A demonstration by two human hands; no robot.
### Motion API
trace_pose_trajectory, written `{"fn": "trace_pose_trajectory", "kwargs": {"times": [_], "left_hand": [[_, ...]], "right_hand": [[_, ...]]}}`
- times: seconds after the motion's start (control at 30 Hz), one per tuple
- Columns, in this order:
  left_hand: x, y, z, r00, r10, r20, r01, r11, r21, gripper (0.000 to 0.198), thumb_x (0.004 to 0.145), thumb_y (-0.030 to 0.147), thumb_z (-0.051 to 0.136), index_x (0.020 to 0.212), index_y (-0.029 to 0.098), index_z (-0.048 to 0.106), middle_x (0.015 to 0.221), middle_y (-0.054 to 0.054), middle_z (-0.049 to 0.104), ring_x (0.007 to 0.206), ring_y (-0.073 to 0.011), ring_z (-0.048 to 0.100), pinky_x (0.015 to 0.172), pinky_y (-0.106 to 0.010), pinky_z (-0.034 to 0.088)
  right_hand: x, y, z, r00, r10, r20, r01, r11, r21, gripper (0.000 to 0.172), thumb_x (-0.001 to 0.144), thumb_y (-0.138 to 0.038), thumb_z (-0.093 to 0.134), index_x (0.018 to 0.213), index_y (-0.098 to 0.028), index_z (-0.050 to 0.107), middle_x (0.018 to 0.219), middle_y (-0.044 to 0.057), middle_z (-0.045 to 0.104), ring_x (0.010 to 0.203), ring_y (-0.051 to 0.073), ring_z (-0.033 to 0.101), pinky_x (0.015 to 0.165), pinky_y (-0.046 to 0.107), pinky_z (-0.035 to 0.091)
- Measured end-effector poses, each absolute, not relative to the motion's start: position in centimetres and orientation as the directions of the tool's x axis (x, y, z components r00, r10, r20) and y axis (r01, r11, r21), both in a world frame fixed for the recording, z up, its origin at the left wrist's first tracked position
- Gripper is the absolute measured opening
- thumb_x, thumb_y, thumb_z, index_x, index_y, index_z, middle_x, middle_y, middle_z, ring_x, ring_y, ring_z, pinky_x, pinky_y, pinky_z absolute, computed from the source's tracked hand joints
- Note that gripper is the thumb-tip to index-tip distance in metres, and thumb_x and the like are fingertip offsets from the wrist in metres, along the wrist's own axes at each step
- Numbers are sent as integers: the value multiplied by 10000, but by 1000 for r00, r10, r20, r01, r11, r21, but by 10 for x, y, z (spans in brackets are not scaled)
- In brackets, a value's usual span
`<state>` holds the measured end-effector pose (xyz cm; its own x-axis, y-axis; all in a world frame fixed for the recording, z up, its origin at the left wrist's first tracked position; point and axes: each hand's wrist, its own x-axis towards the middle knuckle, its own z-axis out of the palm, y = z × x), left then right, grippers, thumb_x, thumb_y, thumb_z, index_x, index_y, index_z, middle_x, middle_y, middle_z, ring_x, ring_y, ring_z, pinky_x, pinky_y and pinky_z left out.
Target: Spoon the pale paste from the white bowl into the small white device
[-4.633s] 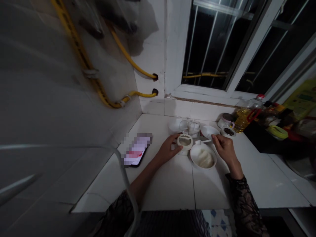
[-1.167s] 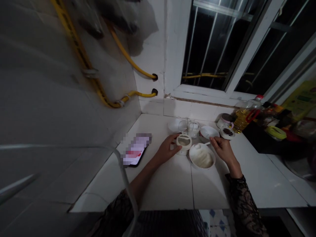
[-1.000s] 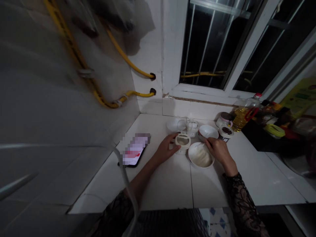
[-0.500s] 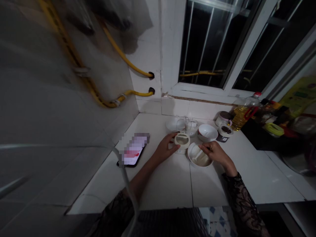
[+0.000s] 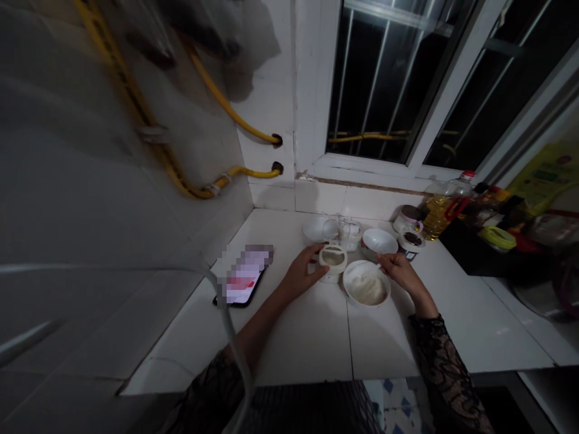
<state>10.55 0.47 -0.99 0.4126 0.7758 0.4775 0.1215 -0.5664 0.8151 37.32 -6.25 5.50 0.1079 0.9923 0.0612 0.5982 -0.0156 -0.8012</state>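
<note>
Fingertips (image 5: pixel 382 260) of the right hand (image 5: pixel 398 271) pinch the end of the handle of a white spoon (image 5: pixel 364 270). The spoon slants down into a white bowl (image 5: pixel 366 307), over a pale mass (image 5: pixel 367 291) that could be powder or dough; the dim light does not settle which. Fingers (image 5: pixel 312 255) of the left hand (image 5: pixel 298 275) curl against the side of a round cream-white container (image 5: pixel 332 261), which stands upright on the counter just left of the bowl, with a pale surface showing through its oval top.

Beyond the hands, a second white bowl (image 5: pixel 380 240) sits just behind the first and close to the right hand. Farther left lies a shallow white dish (image 5: pixel 314 229), with a glass jar (image 5: pixel 349 229) between it and the second bowl. To the right stand a small jar of dark contents (image 5: pixel 411 244), a small lidded pot (image 5: pixel 406 219) and a bottle of yellow cooking oil (image 5: pixel 441 208) with a red handle.

A smartphone (image 5: pixel 242 283), its screen pixelated, lies left of the left hand on the white tiled counter (image 5: pixel 294 352). A black lace sleeve (image 5: pixel 446 374) covers the right forearm. Yellow gas hoses (image 5: pixel 226 102) run along the wall, and a barred window (image 5: pixel 375 78) rises above the counter.
</note>
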Motion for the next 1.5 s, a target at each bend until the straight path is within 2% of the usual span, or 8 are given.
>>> {"fn": "trace_pose_trajectory", "kwargs": {"times": [0.67,0.9,1.03,1.13,1.2,1.27,1.4,1.5], "left_hand": [[106,4,-8,416,784,461,131,-554,822,513,819,424,632,1264,191,528,1352,-147,556,1108,-264,615,880,-417,551],[106,4,-7,413,778,474,121,-562,818,492,824,414,631,1261,209,537,1330,-132,573,1108,-257,613,874,-399,550],[105,5,-9,412,779,472,124,-561,818,500,821,411,643,1266,211,534,1331,-132,573,1100,-255,616,869,-399,552],[106,5,-10,409,775,482,115,-567,816,499,820,408,646,1265,214,532,1338,-131,569,1110,-257,614,873,-398,551],[106,5,-10,411,772,485,113,-571,813,497,822,407,642,1265,212,530,1345,-133,564,1122,-257,609,877,-396,550],[106,5,-10,413,772,484,118,-572,812,495,825,408,638,1267,213,529,1351,-132,560,1124,-256,608,880,-395,548],[106,4,-9,411,777,477,128,-567,814,496,823,412,636,1265,209,537,1333,-132,570,1120,-258,610,885,-396,547],[106,5,-9,410,778,476,127,-565,815,497,822,411,639,1267,215,537,1333,-130,571,1111,-255,613,880,-395,548]], "right_hand": [[379,-56,46,185,982,24,507,-75,-858,592,662,-764,518,449,-223,409,382,-60,320,379,70,249,397,249,178],[358,-53,54,269,952,148,462,7,-887,602,718,-783,472,494,-226,423,397,-61,319,385,81,264,402,248,218],[331,-55,57,275,863,423,636,166,-753,579,874,-687,364,553,-213,452,484,-19,440,465,108,380,470,248,308],[314,-59,56,57,796,603,859,269,-436,547,958,-569,330,636,-189,555,609,43,577,569,141,502,578,264,368],[310,-61,55,-132,781,610,920,325,-217,537,983,-519,329,675,-178,607,660,78,622,608,158,543,623,274,379],[311,-63,56,-215,765,607,930,350,-112,535,998,-486,320,692,-174,627,668,91,637,615,162,557,633,275,377],[333,-68,64,-88,738,669,935,292,-199,528,1005,-463,303,674,-178,600,613,64,605,556,142,516,581,263,352],[358,-72,70,-17,801,599,928,236,-289,551,988,-497,312,579,-197,527,522,22,534,493,124,455,529,253,314]]}}
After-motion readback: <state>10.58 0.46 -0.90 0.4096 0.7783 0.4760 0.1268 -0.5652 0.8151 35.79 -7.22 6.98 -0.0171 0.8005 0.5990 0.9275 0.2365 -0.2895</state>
